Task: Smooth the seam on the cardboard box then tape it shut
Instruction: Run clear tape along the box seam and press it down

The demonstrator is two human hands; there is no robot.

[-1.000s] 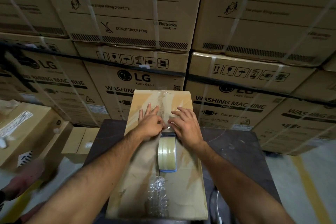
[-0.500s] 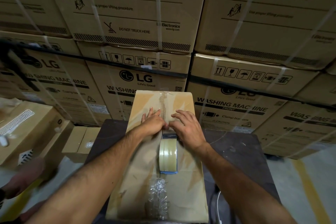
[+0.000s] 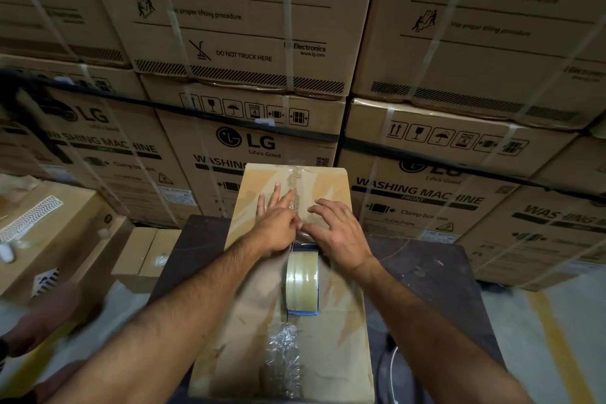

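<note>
A long brown cardboard box (image 3: 337, 348) lies lengthwise on a dark table (image 3: 436, 275). Clear tape runs along its centre seam (image 3: 295, 187), crinkled at the near end. A roll of clear tape (image 3: 302, 279) with a blue core stands on edge on the box's middle. My left hand (image 3: 277, 223) lies flat just left of the seam, fingers spread and pointing away. My right hand (image 3: 337, 229) presses on the box just right of the seam, fingers curled and apart. Both hands are beyond the roll and hold nothing.
Stacked washing-machine cartons (image 3: 249, 52) bound with straps form a wall right behind the table. Smaller cartons (image 3: 49, 233) and a low box (image 3: 147, 252) sit at the left. A blurred arm of another person (image 3: 39, 318) shows at the lower left. Concrete floor with a yellow line (image 3: 554, 334) at right.
Both hands have slid slightly farther along the seam, away from me, the left fingers reaching further up. The tape roll has stayed put.
</note>
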